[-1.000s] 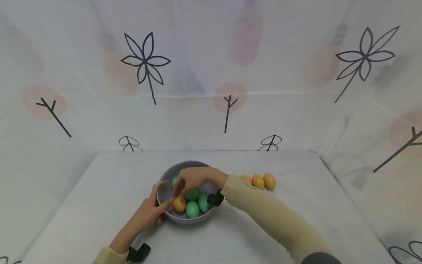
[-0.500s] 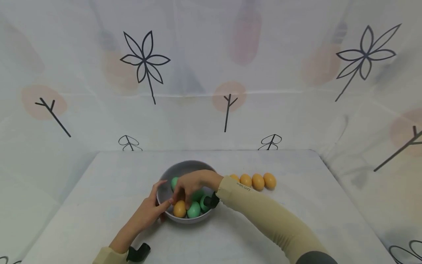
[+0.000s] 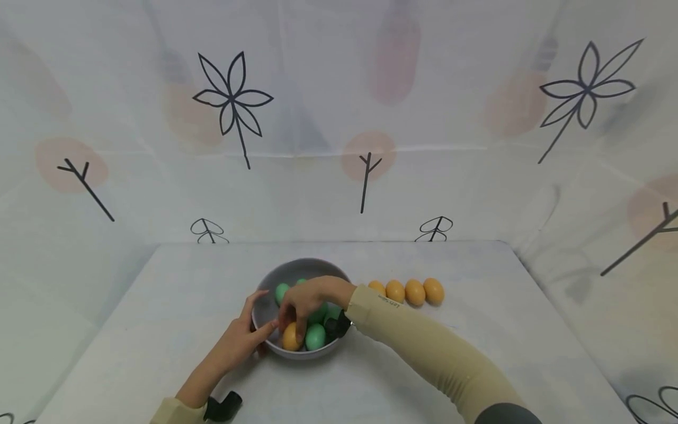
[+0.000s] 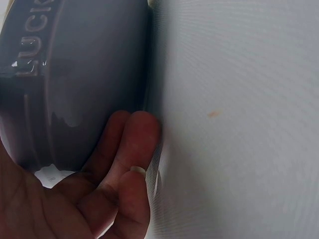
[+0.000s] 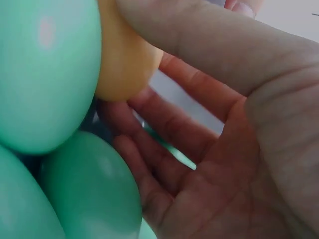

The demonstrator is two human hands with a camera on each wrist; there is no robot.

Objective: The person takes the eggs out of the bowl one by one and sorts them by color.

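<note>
A grey bowl stands on the table with several green eggs and one orange egg in it. My left hand grips the bowl's left side, thumb at the rim; in the left wrist view its fingers curl under the outer wall, by the table. Reaching over the bowl from the right, my right hand holds the orange egg between thumb and fingers. The right wrist view has the thumb on one side of that orange egg and fingers behind it, beside a green egg.
To the right of the bowl, several orange eggs lie in a row on the white table, the leftmost partly behind the right sleeve. A patterned cloth hangs behind the table and at both sides.
My right hand has moved down onto the orange egg, which has shifted slightly right and toward me. Green eggs have shifted in the bowl. The left hand has stayed put.
</note>
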